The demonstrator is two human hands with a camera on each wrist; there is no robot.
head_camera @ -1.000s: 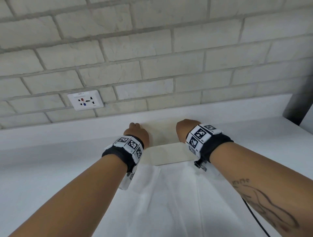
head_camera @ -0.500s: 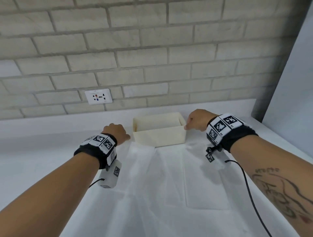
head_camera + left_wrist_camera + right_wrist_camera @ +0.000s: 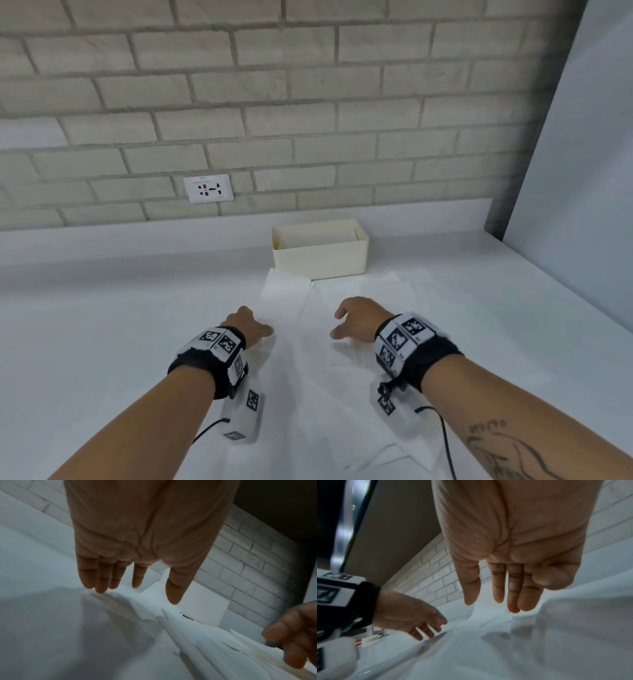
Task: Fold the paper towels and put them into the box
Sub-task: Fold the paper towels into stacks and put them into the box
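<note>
A cream open box (image 3: 320, 255) stands near the brick wall, with folded paper visible inside it. White paper towels (image 3: 342, 370) lie spread in overlapping sheets on the white counter in front of the box. My left hand (image 3: 251, 327) hovers over the left edge of the towels, fingers straight and empty (image 3: 109, 582). My right hand (image 3: 356, 318) hovers over the middle of the sheets, fingers extended and holding nothing (image 3: 505, 599). The paper towels (image 3: 197, 642) show as layered edges below the left palm, and as rumpled paper towels (image 3: 522, 635) under the right palm.
A wall socket (image 3: 208, 188) sits on the brick wall at the left of the box. A tall grey panel (image 3: 582, 171) stands at the right end of the counter (image 3: 102, 325). A black cable (image 3: 445, 442) runs from my right wrist.
Both hands have pulled back from the box sides toward me and now hover over the spread towels. The view has drawn back, so the box stands farther away.
</note>
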